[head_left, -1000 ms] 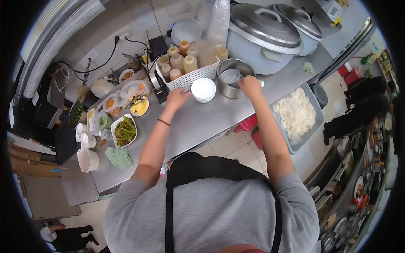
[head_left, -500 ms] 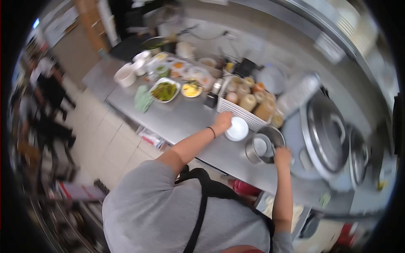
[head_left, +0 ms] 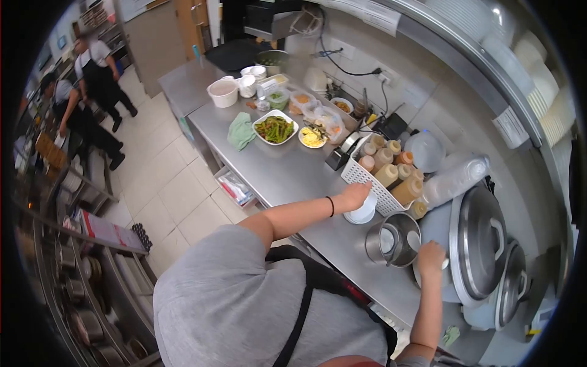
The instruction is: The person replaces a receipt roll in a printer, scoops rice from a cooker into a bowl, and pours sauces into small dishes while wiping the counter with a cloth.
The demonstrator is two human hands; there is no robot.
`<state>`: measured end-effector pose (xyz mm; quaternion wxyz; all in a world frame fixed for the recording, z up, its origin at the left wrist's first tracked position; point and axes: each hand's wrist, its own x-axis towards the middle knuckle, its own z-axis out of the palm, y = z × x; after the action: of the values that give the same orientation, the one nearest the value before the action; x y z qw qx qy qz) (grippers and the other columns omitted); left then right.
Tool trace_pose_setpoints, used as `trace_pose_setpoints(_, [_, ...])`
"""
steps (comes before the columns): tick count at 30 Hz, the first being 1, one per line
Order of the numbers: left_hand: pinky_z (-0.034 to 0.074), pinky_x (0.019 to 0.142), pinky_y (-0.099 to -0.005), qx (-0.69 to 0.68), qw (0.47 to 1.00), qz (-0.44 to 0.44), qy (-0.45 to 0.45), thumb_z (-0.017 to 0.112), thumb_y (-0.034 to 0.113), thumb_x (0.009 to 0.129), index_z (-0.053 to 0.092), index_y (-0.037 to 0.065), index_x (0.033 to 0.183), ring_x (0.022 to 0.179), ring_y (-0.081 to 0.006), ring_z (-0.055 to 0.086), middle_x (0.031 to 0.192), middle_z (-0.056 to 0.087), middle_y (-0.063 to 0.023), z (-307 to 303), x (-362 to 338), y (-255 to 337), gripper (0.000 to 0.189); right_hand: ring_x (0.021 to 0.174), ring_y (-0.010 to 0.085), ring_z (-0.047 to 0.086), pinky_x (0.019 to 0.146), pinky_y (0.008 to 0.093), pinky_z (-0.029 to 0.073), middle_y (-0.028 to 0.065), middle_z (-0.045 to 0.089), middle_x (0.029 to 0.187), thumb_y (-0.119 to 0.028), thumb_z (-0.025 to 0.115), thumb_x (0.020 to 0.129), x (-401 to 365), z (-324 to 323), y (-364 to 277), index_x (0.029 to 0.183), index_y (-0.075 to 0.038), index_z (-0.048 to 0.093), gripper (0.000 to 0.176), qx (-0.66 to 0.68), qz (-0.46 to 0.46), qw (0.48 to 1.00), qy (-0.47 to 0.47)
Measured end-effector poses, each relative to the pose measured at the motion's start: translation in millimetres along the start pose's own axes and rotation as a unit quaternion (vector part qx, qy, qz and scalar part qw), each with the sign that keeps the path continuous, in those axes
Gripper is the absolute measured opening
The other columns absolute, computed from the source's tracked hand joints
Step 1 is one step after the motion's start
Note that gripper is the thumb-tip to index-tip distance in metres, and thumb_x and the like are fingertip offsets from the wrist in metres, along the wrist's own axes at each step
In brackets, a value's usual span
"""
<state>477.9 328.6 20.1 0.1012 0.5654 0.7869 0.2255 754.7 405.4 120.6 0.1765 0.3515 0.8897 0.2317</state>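
Observation:
My left hand (head_left: 356, 196) is closed at the edge of a small white bowl (head_left: 362, 212), which looks stacked on others, on the steel counter beside the sauce basket. My right hand (head_left: 431, 255) is wrapped round the handle of a spoon (head_left: 414, 240). Its pale, rounded head is over the right side of a round metal pot (head_left: 374, 246). Inside the pot sits a white, cup-like thing (head_left: 386, 240); its contents are hard to make out.
A white basket (head_left: 380, 194) of sauce bottles stands behind the bowls. Large lidded pots (head_left: 480, 244) crowd the right. Farther left are a dish of green vegetables (head_left: 276, 127), a bowl of yellow food (head_left: 313, 137) and a green cloth (head_left: 241, 131). Two people (head_left: 98, 73) stand across the aisle.
The view has shifted, so the counter appears farther right and lower. My right hand has drawn back from the pot's rim, and the spoon head now shows. My left hand stays at the bowl.

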Motion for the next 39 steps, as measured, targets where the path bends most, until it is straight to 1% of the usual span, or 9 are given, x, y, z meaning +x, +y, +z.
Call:
trace_pose_setpoints(7, [0.049, 0.064, -0.0442, 0.046, 0.998, 0.04, -0.023, 0.045, 0.004, 0.077, 0.042, -0.003, 0.116, 0.075, -0.0344, 0.061, 0.077, 0.061, -0.02, 20, 22, -17, 0.04, 0.07, 0.0284, 0.057, 0.066, 0.0403, 0.041, 0.0113, 0.058, 0.073, -0.004, 0.048, 0.072, -11, -60, 66, 0.081, -0.006, 0.055, 0.012, 0.076, 0.041, 0.976, 0.201])
trace_pose_setpoints(12, [0.047, 0.072, -0.044, 0.032, 0.997, 0.052, 0.053, 0.048, 0.003, 0.075, 0.054, 0.0, 0.089, 0.081, -0.0351, 0.058, 0.085, 0.058, -0.0211, 36, 26, -30, 0.015, 0.086, 0.0339, 0.058, 0.075, 0.0414, 0.047, 0.0169, 0.061, 0.088, -0.016, 0.064, 0.069, -11, -38, 148, 0.096, -0.008, 0.059, 0.028, 0.206, 0.22, 0.916, 0.265])
trace_pose_setpoints(15, [0.046, 0.074, -0.0436, 0.023, 0.999, 0.038, 0.027, 0.052, 0.006, 0.076, 0.053, 0.0, 0.09, 0.087, -0.0353, 0.056, 0.091, 0.057, -0.0202, 51, 24, -38, 0.015, 0.086, 0.0351, 0.058, 0.075, 0.0425, 0.047, 0.018, 0.059, 0.093, -0.009, 0.055, 0.072, 2, -8, 210, 0.096, -0.008, 0.062, 0.025, 0.146, 0.303, 0.895, 0.292])
trace_pose_setpoints(20, [0.045, 0.076, -0.0423, -0.043, 0.994, 0.058, 0.085, 0.064, 0.009, 0.068, 0.052, 0.0, 0.091, 0.084, -0.0369, 0.054, 0.09, 0.056, -0.0183, 64, 19, -54, 0.027, 0.086, 0.0301, 0.059, 0.075, 0.0399, 0.045, 0.0187, 0.06, 0.093, -0.019, 0.053, 0.083, 22, 68, 298, 0.116, -0.012, 0.054, 0.034, 0.252, 0.271, 0.909, 0.19])
trace_pose_setpoints(22, [0.045, 0.073, -0.0417, -0.056, 0.994, 0.041, 0.085, 0.066, 0.008, 0.065, 0.051, 0.0, 0.087, 0.082, -0.0363, 0.055, 0.084, 0.056, -0.0175, 61, 19, -50, 0.027, 0.084, 0.0268, 0.06, 0.074, 0.0365, 0.045, 0.0177, 0.061, 0.094, -0.021, 0.055, 0.083, 25, 95, 307, 0.117, -0.011, 0.053, 0.035, 0.457, 0.213, 0.83, 0.239])
trace_pose_setpoints(24, [0.044, 0.071, -0.0415, -0.056, 0.996, 0.022, 0.072, 0.066, 0.007, 0.064, 0.051, 0.001, 0.085, 0.081, -0.0361, 0.055, 0.082, 0.056, -0.0173, 60, 21, -49, 0.026, 0.087, 0.0253, 0.059, 0.076, 0.0324, 0.043, 0.0169, 0.061, 0.099, -0.02, 0.057, 0.082, 27, 94, 315, 0.115, -0.009, 0.054, 0.035, 0.594, 0.222, 0.761, 0.139])
trace_pose_setpoints(31, [0.043, 0.06, -0.0382, -0.069, 0.991, -0.046, 0.105, 0.07, 0.005, 0.06, 0.049, 0.002, 0.076, 0.065, -0.0311, 0.054, 0.069, 0.054, -0.0146, 63, 18, -45, 0.026, 0.098, 0.0332, 0.055, 0.084, 0.0368, 0.042, 0.0171, 0.06, 0.102, -0.021, 0.055, 0.082, 6, 63, 297, 0.115, -0.014, 0.055, 0.034, 0.49, 0.29, 0.792, 0.222])
trace_pose_setpoints(36, [0.041, 0.055, -0.0363, -0.043, 0.99, -0.082, 0.106, 0.071, 0.006, 0.059, 0.047, 0.003, 0.073, 0.058, -0.0271, 0.05, 0.065, 0.05, -0.0118, 62, 13, -42, 0.028, 0.099, 0.0354, 0.054, 0.084, 0.0395, 0.043, 0.0189, 0.06, 0.101, -0.026, 0.057, 0.08, -10, 94, 391, 0.115, -0.014, 0.056, 0.037, 0.368, 0.321, 0.805, 0.337])
trace_pose_setpoints(39, [0.039, 0.054, -0.0366, -0.009, 0.989, -0.092, 0.115, 0.072, 0.006, 0.058, 0.045, 0.003, 0.071, 0.057, -0.0272, 0.048, 0.063, 0.048, -0.0109, 56, 5, -30, 0.03, 0.1, 0.0354, 0.053, 0.085, 0.0399, 0.043, 0.0184, 0.059, 0.102, -0.03, 0.056, 0.081, -19, 139, 468, 0.113, -0.013, 0.056, 0.037, 0.31, 0.401, 0.817, 0.276])
